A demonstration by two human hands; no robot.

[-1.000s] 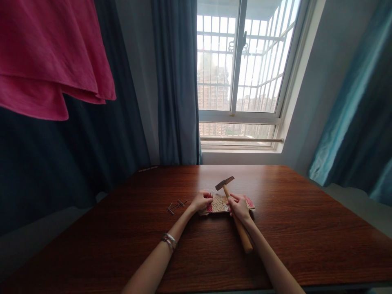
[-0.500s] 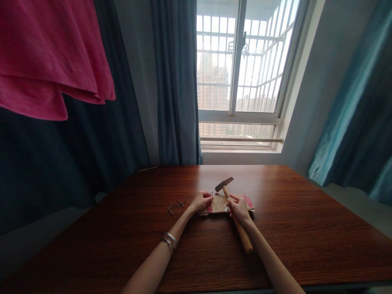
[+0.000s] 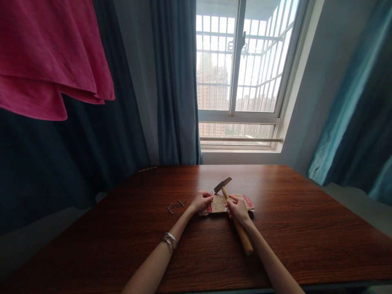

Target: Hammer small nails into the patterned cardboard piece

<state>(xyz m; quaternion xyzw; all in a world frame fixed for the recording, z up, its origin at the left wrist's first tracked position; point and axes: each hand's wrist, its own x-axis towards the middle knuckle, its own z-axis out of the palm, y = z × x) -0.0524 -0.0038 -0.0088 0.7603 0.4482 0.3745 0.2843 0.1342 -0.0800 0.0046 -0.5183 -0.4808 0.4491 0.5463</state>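
My right hand (image 3: 237, 209) is closed round the wooden handle of a hammer (image 3: 233, 212), whose dark metal head is raised just above a small block (image 3: 219, 204) with a dotted tan top and pink-red ends. My left hand (image 3: 200, 200) rests at the block's left end, fingers pinched on a thin nail (image 3: 211, 193) standing upright there. The hammer head sits close to the right of that nail. A bracelet circles my left wrist.
Several loose nails (image 3: 175, 205) lie on the brown wooden table (image 3: 306, 232) left of my left hand. Blue curtains hang on both sides of a barred window (image 3: 241, 69) beyond the table. A pink cloth (image 3: 49, 57) hangs at upper left.
The hammer head has shifted slightly left, toward the upright nail. My left hand has stayed in place on the nail and block.
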